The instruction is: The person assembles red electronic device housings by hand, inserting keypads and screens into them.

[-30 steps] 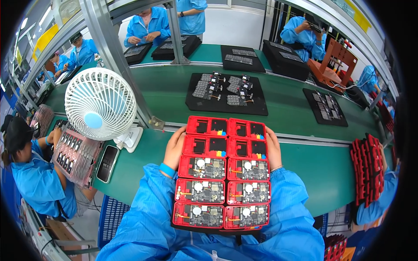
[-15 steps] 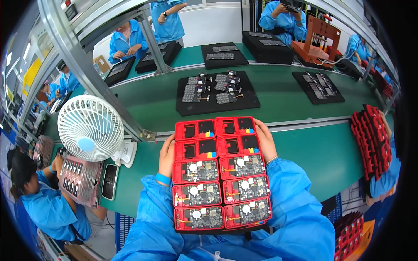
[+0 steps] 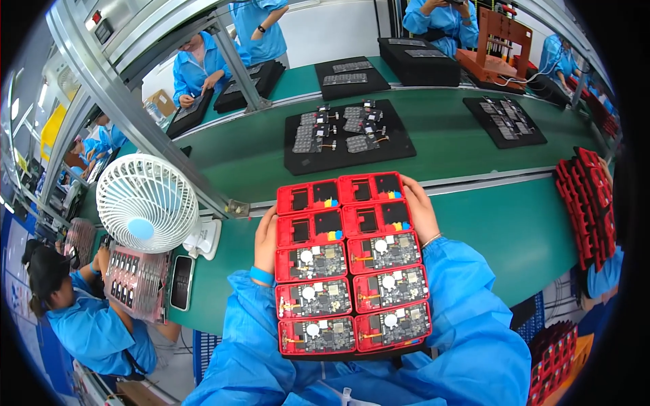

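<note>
In front of me is a block of red plastic cases (image 3: 313, 214), set in two columns on a black tray (image 3: 369, 355) that shows along the near edge. The nearer cases hold circuit boards (image 3: 318, 336), each with a round white part. The farther ones have no board on top and show black recesses with yellow and blue bits. My left hand (image 3: 265, 238) is closed on the block's left side, a blue band at its wrist. On the opposite side, my right hand (image 3: 423, 215) grips the edge, fingers partly hidden.
Beyond a metal rail lie black mats (image 3: 399, 152) with keypad boards on the green surface. A white fan (image 3: 145, 203) and a phone (image 3: 181, 283) are at left, beside a co-worker handling clear trays (image 3: 139, 284). Another person holds stacked red trays (image 3: 586, 206) at right.
The whole view has shifted slightly, so the mats, fan and red block sit a little farther right. Both hands keep their hold on the block.
</note>
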`<act>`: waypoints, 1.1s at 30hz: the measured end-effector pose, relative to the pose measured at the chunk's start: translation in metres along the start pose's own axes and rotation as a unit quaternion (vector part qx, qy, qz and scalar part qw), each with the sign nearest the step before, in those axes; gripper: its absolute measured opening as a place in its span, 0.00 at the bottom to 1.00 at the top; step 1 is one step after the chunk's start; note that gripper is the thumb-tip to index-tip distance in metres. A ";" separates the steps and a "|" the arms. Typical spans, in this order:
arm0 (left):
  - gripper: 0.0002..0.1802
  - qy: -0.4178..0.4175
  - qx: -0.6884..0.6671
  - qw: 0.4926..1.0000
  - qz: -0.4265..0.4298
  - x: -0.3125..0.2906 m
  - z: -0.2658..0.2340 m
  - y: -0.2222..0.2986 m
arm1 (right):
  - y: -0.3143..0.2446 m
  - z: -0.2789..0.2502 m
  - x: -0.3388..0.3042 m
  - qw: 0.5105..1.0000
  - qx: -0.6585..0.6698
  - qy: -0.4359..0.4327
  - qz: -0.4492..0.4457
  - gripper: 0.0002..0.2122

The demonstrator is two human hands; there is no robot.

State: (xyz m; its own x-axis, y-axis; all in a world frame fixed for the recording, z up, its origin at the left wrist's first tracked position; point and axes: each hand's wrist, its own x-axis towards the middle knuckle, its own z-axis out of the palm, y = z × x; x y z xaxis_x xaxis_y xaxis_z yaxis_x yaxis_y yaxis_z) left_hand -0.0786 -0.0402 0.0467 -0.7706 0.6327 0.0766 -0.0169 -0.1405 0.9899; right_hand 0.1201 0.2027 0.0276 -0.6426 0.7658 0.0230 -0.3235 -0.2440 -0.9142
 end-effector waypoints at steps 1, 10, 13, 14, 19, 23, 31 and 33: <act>0.22 0.005 0.003 1.000 -0.002 -0.001 0.000 0.001 | 0.000 0.001 0.000 1.000 0.009 -0.001 0.007 0.15; 0.22 0.019 0.025 0.999 -0.005 0.001 0.005 0.002 | 0.007 -0.031 0.029 0.970 0.236 0.023 0.062 0.27; 0.22 0.018 0.038 0.999 0.000 0.000 0.004 0.006 | -0.004 -0.035 0.044 0.944 0.318 0.050 0.072 0.31; 0.22 0.017 0.037 0.999 0.006 -0.001 0.004 0.005 | -0.002 -0.036 0.050 0.940 0.329 0.044 0.074 0.33; 0.21 0.021 -0.018 0.999 -0.019 0.000 -0.001 -0.002 | -0.002 -0.030 0.071 0.920 0.373 0.076 0.093 0.35; 0.21 0.031 0.044 0.999 0.004 0.000 0.010 0.000 | -0.004 -0.028 0.086 0.917 0.357 0.159 0.086 0.35; 0.22 0.026 0.049 0.998 -0.003 0.000 0.002 0.002 | 0.007 -0.024 0.116 0.923 0.326 0.186 0.079 0.22; 0.22 0.024 0.047 0.999 -0.006 0.001 -0.007 -0.007 | 0.010 -0.017 0.120 0.948 0.255 0.180 0.059 0.20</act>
State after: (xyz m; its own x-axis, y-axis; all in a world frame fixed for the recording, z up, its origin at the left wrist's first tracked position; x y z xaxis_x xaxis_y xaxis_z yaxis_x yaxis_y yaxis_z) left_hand -0.0835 -0.0437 0.0387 -0.8004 0.5964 0.0614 0.0318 -0.0600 0.9977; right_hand 0.0518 0.3025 0.0145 -0.4463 0.8460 -0.2918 -0.6170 -0.5271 -0.5844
